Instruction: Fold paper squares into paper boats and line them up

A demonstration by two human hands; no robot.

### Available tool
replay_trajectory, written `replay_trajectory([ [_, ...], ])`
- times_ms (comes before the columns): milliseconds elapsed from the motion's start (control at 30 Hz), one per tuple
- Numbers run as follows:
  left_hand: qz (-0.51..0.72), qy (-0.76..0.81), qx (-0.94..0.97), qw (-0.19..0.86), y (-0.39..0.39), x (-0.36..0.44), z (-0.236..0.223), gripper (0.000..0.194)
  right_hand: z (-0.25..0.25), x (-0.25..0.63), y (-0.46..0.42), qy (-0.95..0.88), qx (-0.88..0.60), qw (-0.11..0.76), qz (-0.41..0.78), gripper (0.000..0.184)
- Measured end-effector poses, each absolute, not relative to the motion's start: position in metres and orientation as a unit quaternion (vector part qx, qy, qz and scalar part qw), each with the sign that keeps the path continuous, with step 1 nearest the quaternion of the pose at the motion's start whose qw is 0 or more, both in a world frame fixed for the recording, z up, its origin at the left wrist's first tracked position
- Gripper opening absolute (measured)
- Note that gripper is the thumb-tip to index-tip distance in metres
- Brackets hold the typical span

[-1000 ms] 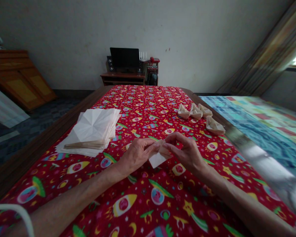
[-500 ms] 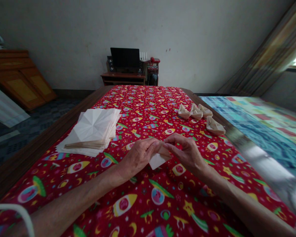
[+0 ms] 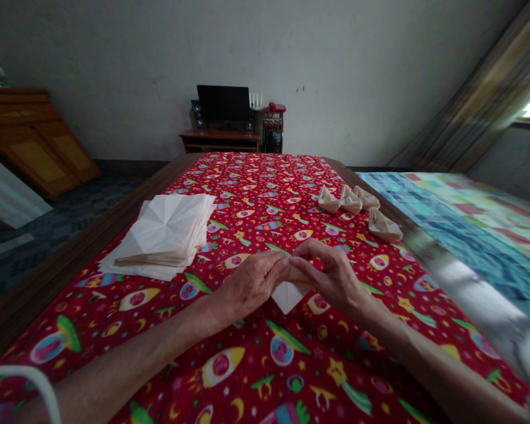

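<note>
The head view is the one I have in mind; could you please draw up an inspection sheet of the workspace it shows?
Surface: red printed cloth over a brown table.
Job's things: stack of creased paper at left; four folded paper shapes at right; small paper piece between the hands.
Clutter: nothing seen.
Hands: left hand and right hand both pinch the small paper piece.
Cables: white cord-like curve, lower left; identity unclear.
Surroundings: monitor, wooden cabinet, curtain.

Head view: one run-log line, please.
left hand: holding pale folded paper | right hand: fingers at same paper | left: creased white paper stack
</note>
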State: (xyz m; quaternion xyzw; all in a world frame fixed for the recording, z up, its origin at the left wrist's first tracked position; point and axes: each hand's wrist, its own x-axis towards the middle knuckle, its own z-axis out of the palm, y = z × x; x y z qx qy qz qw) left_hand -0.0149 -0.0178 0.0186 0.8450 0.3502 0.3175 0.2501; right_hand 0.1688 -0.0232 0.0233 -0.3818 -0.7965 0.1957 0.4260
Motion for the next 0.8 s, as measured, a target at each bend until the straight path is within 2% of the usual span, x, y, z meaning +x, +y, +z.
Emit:
replay_trajectory([
  [233, 0.332, 0.298, 0.868, 0.217, -0.0174, -0.0150, 0.0159, 0.014, 0.0219, 0.1648, -0.0259, -0.797, -0.382, 0.430, 0.185, 0.020],
  [433, 0.341, 0.311, 0.854, 0.240, -0.0160, -0.0165, 0.0178, 0.019, 0.0232, 0.1664, -0.0259, -0.770, -0.383, 0.472, 0.195, 0.022],
  [500, 0.341, 0.310, 0.858, 0.227, -0.0145, -0.0175, 0.0179, 0.020, 0.0250, 0.1671, -0.0253, -0.790, -0.358, 0.457, 0.198, 0.025],
  [600, 0.329, 0.318, 0.865, 0.205, -0.0122, -0.0181, 0.0149, 0.021, 0.0266, 0.1657, -0.0256, -0.809, -0.343, 0.429, 0.210, 0.017],
  [800, 0.372, 0.317, 0.852, 0.187, -0.0103, -0.0154, 0.0103, 0.012, 0.0267, 0.1626, -0.0273, -0.810, -0.361, 0.434, 0.155, 0.021],
])
